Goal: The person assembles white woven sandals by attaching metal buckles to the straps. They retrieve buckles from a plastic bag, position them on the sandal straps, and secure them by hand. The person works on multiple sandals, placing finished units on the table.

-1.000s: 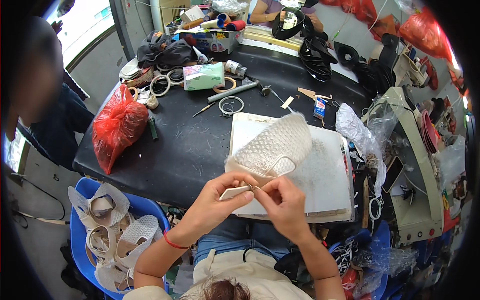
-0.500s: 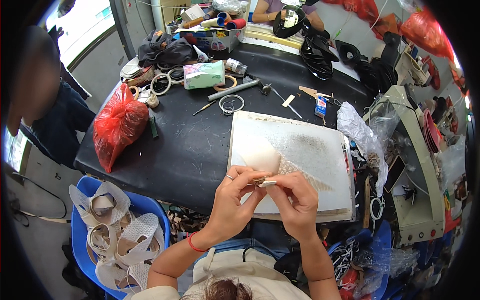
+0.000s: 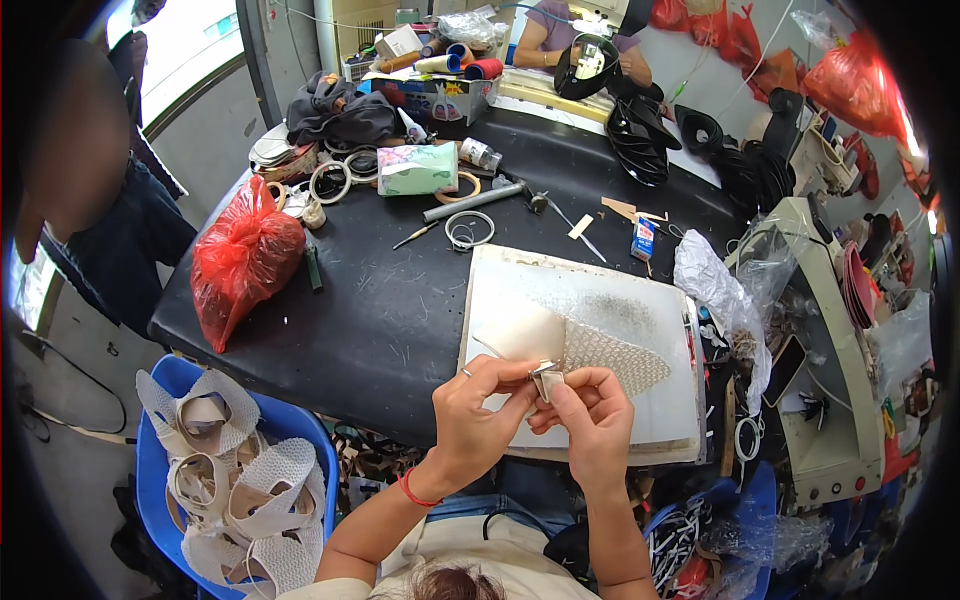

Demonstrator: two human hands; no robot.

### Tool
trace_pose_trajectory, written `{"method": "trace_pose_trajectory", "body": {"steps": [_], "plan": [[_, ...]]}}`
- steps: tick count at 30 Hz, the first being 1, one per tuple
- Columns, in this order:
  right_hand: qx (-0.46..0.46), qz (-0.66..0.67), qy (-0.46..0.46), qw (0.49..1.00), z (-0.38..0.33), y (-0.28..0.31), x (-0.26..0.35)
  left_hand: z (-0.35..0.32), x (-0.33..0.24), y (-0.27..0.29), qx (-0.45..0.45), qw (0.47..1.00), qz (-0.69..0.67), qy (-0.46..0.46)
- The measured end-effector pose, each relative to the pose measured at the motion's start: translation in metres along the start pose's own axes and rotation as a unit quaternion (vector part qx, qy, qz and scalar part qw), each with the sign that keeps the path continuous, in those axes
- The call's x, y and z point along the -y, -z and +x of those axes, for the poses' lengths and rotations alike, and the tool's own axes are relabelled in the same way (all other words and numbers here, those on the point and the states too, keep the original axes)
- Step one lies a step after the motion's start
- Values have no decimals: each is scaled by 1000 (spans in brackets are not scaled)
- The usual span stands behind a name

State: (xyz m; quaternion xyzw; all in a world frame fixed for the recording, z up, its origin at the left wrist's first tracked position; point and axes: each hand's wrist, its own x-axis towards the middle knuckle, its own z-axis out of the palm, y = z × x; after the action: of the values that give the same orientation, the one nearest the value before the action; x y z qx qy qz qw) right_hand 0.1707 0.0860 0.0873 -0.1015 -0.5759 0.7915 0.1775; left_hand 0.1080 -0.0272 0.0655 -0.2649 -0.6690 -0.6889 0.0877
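Your left grip [image 3: 478,408] and right grip [image 3: 598,420] pinch a flat beige strap [image 3: 550,384]. Beyond spreads pale, bumpy material [image 3: 618,357].

One head-worn fisheye camera looks down and forward across the desk [image 3: 400,300] from close above. Details toward its dark rim seem uncertain.

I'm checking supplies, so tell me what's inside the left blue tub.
The blue tub holds a pile of pale curved pieces, some textured; whatever lies underneath is covered.
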Motion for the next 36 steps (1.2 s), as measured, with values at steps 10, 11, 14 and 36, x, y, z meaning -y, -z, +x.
{"method": "trace_pose_trajectory", "body": {"steps": [10, 11, 14, 36], "plan": [[15, -132, 35, 991, 10, 2, 11, 4, -17, 9, 69, 993, 58, -70], [18, -145, 54, 988, 13, 1, 13, 9, -20, 8, 77, 992, 55, -83], [51, -197, 74, 976, 18, -1, 14, 11, -18, 18, 115, 987, 65, -87], [83, -396, -8, 915, 12, -26, -59, -63, 43, 245, -66, 879, 457, 118]]}}
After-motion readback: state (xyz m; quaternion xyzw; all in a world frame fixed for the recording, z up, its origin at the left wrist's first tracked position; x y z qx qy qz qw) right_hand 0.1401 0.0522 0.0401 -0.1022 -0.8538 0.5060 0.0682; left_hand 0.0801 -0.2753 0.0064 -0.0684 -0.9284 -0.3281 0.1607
